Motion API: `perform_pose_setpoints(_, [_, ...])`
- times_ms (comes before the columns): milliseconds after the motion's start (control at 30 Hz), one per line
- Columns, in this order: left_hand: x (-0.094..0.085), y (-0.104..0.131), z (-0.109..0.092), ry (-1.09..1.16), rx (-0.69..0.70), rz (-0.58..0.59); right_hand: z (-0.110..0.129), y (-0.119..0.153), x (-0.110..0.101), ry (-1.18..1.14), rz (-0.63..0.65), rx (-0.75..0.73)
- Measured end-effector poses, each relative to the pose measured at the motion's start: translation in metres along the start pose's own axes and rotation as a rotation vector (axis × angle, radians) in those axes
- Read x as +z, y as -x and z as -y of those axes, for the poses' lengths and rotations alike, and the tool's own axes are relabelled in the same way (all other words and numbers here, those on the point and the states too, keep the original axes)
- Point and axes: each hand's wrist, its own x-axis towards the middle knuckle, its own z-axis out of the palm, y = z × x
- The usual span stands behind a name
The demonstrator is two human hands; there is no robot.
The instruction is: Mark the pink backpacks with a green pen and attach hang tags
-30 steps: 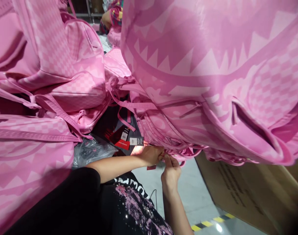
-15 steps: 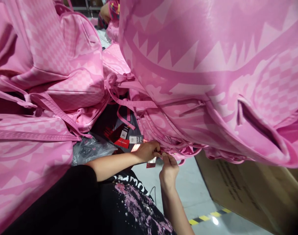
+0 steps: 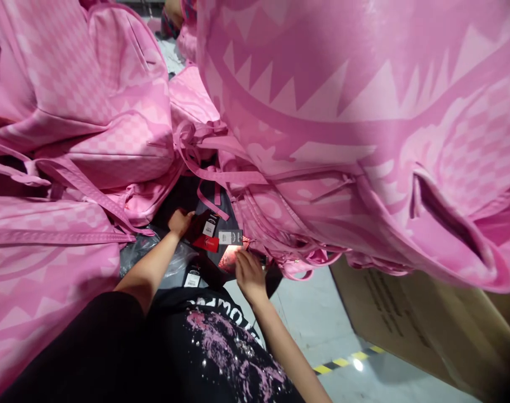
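Observation:
My left hand point(image 3: 180, 223) reaches into the dark gap between the pink bags, its fingers curled at the edge of a pile of hang tags; what they hold is hidden. Beside it lie a red tag point(image 3: 206, 242), a black tag with a white label point(image 3: 209, 226) and a grey tag with a white label point(image 3: 230, 237). My right hand point(image 3: 250, 275) has its fingers bent together beside a brightly lit patch, below the straps of a large pink backpack point(image 3: 313, 140). Whatever is between those fingers is too small to make out.
More pink bags point(image 3: 70, 112) are heaped on the left. Clear plastic wrap point(image 3: 171, 260) lies by my left forearm. A cardboard box point(image 3: 397, 319) stands on the floor at the right, near yellow-black tape point(image 3: 339, 362). Part of another person shows at the top.
My hands were together under the backpack's straps and have come apart. The left moved left and up to the tags; the right moved a little left. Another labelled tag now shows near my lap.

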Motion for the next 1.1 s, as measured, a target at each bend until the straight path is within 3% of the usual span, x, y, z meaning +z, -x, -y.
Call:
perform_pose_setpoints(100, [0.002, -0.006, -0.003, 0.026, 0.018, 0.048, 0.01, -0.032, 0.03, -0.049, 0.073, 0.01])
perform_pose_setpoints(267, [-0.002, -0.015, 0.004, 0.034, -0.004, 0.067, 0.02, -0.064, 0.045, -0.151, 0.175, 0.072])
perform_pose_setpoints(400, [0.005, -0.02, 0.001, 0.034, -0.007, 0.129, 0.032, -0.098, 0.066, -0.213, 0.227, 0.165])
perform_pose_setpoints(567, [0.008, -0.006, -0.016, 0.107, 0.191, 0.175, 0.036, -0.15, 0.095, -0.348, 0.202, 0.315])
perform_pose_setpoints(767, [-0.016, 0.017, -0.023, 0.076, 0.4, 0.074, 0.033, -0.192, 0.112, -0.605, 0.216, 0.509])
perform_pose_setpoints(933, [-0.042, 0.021, -0.028, -0.004, 0.503, 0.002, 0.04, -0.198, 0.095, -0.719, 0.08, 0.596])
perform_pose_setpoints(1000, [-0.052, 0.027, -0.032, 0.025, 0.585, -0.04, 0.043, -0.185, 0.075, -0.746, 0.002, 0.579])
perform_pose_setpoints(1100, [-0.067, 0.048, -0.044, 0.143, 0.779, -0.017, 0.049, -0.142, 0.034, -0.77, -0.117, 0.513])
